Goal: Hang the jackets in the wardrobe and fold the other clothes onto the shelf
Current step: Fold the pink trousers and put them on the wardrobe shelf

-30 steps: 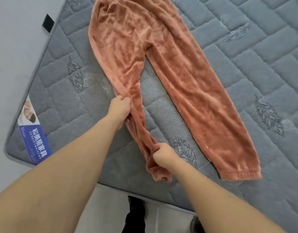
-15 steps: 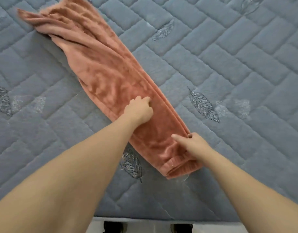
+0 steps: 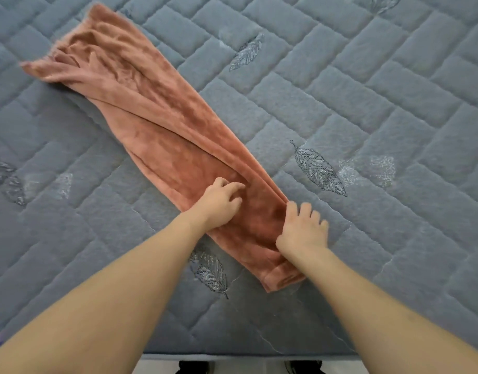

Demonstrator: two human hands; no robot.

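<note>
A second ago the rust-pink fleece trousers (image 3: pixel 162 125) lay spread with both legs apart and one leg gathered up in both hands; now that leg is laid over the other, so the garment lies as one long doubled strip on the grey quilted mattress (image 3: pixel 367 103). By my reading the lengthwise fold is done and the crosswise folds remain before anything goes to the shelf, which is not in view. Going from the left: the waistband end (image 3: pixel 70 49) sits rumpled at the far upper left, untidy and fanned out, and the strip's long axis runs diagonally from there down to the near right, the cuffs (image 3: pixel 282 280) pointing toward the person and close to the mattress's near edge. The left hand (image 3: pixel 219 205) rests on the lower legs with fingers loosely bent and pressing into the pile, no longer bunching cloth as before; it seems to hold nothing. The right hand (image 3: pixel 302 229) lies at the strip's right edge just above the cuffs, fingers spread onto the mattress, thumb side against the fabric; whether the thumb pinches the edge I cannot tell
</note>
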